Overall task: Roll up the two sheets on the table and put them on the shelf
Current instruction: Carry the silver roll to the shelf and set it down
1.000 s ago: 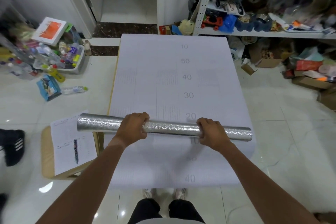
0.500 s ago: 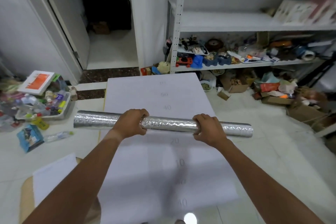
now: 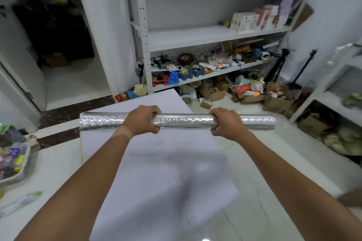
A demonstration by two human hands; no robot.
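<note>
A rolled silver foil sheet [image 3: 184,121] is held level in the air above the table, with my left hand [image 3: 141,119] gripping it left of the middle and my right hand [image 3: 225,123] gripping it right of the middle. Under it a white sheet [image 3: 160,172] printed with faint numbers lies flat and covers the tabletop. Beyond the table stands a white metal shelf [image 3: 195,35]; its middle board is largely bare on the left side.
The lower shelf board [image 3: 195,66] is crowded with toys and clutter. Cardboard boxes [image 3: 274,98] lie on the floor at the right. A tray of bottles [image 3: 13,162] sits at the left. An open doorway [image 3: 64,45] is at the back left.
Both hands have lifted the silver roll off the white sheet and carried it forward toward the shelf. My view has tilted up, showing more of the shelf.
</note>
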